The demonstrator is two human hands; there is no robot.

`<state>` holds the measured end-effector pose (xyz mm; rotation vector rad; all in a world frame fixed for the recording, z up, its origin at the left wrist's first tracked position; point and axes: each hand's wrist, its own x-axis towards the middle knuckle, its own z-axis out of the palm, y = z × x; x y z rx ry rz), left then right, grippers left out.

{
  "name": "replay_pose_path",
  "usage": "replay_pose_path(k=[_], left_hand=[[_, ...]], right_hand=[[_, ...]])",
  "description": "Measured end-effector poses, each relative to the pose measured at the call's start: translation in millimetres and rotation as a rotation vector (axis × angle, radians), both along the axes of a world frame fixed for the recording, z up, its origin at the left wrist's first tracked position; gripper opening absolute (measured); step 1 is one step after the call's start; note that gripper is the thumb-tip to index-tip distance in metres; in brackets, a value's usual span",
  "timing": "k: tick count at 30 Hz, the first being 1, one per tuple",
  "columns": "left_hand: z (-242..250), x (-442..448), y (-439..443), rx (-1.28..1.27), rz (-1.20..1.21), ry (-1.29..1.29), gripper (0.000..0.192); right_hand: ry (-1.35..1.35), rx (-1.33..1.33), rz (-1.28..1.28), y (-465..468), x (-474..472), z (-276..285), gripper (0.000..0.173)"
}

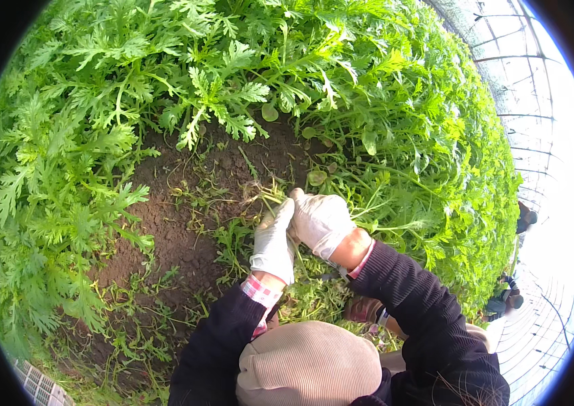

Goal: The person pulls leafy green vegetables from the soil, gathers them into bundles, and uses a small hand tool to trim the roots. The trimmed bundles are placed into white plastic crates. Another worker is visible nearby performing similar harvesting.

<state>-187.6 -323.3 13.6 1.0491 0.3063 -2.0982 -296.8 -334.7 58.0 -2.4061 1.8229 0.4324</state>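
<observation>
My left hand (274,242), in a thin white glove, is closed around the lower ends of some cut or pulled green stems (271,195), whose pale root ends point up and to the left. Against it, on the right, lies my right hand (321,219), gloved the same way with its fingers curled. The two hands touch at the thumbs. What the right fingers grip is hidden behind the glove. Leafy greens with lobed leaves (206,104) stand in front of the hands, over bare brown soil (180,231).
Dense rows of the greens (419,111) curve around the front and right. Loose leaves and stems (140,335) litter the soil. A pale plastic crate (41,383) is at the lower left. Other people (508,299) are far right, under a hooped greenhouse frame (513,57). My shoe (363,309) is behind my right wrist.
</observation>
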Motion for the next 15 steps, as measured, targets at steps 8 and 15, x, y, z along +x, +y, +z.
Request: replay_pose_path(k=[8, 15], left_hand=[[-29.8, 14.5, 7.6, 0.077, 0.02, -0.019, 0.033], [2.3, 45.2, 10.5, -0.158, -0.135, 0.1, 0.03]], right_hand=[[-0.48, 0.205, -0.034, 4.1, 22.0, 32.7, 0.033], [0.13, 0.373, -0.477, -85.4, -77.3, 45.7, 0.045]])
